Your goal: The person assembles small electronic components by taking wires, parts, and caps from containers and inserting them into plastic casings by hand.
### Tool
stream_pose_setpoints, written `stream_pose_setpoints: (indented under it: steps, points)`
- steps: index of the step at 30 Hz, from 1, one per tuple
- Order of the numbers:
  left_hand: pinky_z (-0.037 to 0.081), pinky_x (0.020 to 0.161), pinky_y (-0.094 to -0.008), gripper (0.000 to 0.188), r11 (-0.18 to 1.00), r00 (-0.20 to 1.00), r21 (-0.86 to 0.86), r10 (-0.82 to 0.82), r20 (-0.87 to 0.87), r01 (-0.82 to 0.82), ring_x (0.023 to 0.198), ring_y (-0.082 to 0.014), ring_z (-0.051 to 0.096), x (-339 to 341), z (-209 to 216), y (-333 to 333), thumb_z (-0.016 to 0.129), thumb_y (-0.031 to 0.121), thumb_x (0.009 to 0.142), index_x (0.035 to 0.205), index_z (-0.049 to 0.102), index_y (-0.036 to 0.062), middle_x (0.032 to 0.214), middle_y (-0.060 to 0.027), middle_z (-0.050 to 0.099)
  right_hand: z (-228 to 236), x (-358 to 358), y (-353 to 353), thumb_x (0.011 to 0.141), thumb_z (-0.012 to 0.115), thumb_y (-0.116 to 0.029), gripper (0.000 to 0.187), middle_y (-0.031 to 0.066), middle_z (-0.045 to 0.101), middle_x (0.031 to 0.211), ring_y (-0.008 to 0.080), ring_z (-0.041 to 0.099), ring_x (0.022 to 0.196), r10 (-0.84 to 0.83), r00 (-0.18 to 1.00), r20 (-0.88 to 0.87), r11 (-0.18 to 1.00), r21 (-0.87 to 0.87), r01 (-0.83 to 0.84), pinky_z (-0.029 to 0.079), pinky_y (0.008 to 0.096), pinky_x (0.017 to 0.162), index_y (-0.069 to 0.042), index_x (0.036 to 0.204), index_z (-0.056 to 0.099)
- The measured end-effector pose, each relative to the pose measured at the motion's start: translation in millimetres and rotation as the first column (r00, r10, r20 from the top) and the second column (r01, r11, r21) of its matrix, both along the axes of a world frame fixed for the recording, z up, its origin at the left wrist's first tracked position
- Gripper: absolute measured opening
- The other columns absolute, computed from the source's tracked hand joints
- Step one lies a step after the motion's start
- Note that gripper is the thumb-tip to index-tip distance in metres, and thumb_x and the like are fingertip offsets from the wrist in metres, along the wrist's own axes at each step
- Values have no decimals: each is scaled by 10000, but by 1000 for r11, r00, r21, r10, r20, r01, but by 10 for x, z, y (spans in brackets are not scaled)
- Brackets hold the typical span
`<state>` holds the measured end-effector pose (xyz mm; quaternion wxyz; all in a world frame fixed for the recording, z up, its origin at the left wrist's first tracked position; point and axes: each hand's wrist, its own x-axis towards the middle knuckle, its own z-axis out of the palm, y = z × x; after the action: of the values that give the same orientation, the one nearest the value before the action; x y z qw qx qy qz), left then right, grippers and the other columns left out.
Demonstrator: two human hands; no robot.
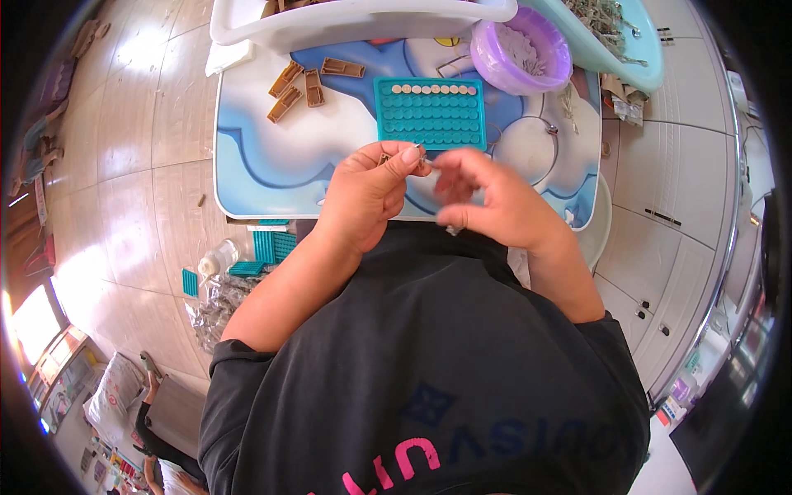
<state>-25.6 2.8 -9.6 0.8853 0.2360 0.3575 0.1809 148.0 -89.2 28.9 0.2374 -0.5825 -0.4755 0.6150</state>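
Note:
My left hand (369, 190) pinches a small metal piece (421, 152) between thumb and forefinger, just in front of a teal grid tray (431, 113). The tray lies on a small blue and white table (272, 157); its top row holds several pale round discs. My right hand (487, 198) is blurred, fingers curled beside the left hand's fingertips; whether it holds anything I cannot tell. A purple bowl (521, 49) of small pale pieces stands behind the tray on the right.
Several brown plastic clips (307, 84) lie at the table's back left. A white tub (346, 21) and a light blue basin (627, 41) stand at the back. On the tiled floor at left lie more teal trays (264, 247), a bottle (216, 260) and clear bags.

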Motion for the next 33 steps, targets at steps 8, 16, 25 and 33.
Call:
stream_pose_setpoints:
  steps: [8, 16, 25, 33]
  points:
    - [252, 386, -169, 235, 1000, 1000, 11, 12, 17, -12, 441, -16, 331, 15, 2, -21, 631, 192, 869, 967, 566, -12, 808, -59, 614, -154, -188, 69, 779, 634, -1, 166, 112, 619, 882, 236, 610, 787, -398, 903, 159, 702, 687, 188, 481, 300, 677, -19, 942, 618]
    - [251, 387, -168, 230, 997, 999, 52, 53, -5, -53, 449, -12, 333, 3, 45, -8, 625, 187, 874, 957, 572, -21, 810, -57, 611, -161, -279, 63, 768, 642, 9, 147, 107, 623, 852, 242, 613, 758, -448, 886, 124, 673, 699, 242, 487, 307, 659, -16, 909, 613]
    - [249, 385, -171, 231, 997, 999, 55, 51, 4, -51, 448, -14, 332, -7, 22, -7, 629, 182, 870, 959, 577, -25, 799, -52, 603, -175, -289, 92, 770, 647, 5, 119, 107, 625, 818, 234, 615, 734, -465, 876, 125, 625, 748, 224, 483, 293, 639, -17, 883, 614]
    - [257, 390, -169, 215, 992, 998, 127, 11, -56, -4, 455, -17, 345, -12, 30, 13, 628, 169, 866, 972, 586, -13, 789, -43, 605, -148, -214, 126, 765, 662, -12, 97, 108, 624, 791, 237, 609, 699, -486, 862, 142, 618, 754, 224, 480, 299, 616, -16, 853, 621]
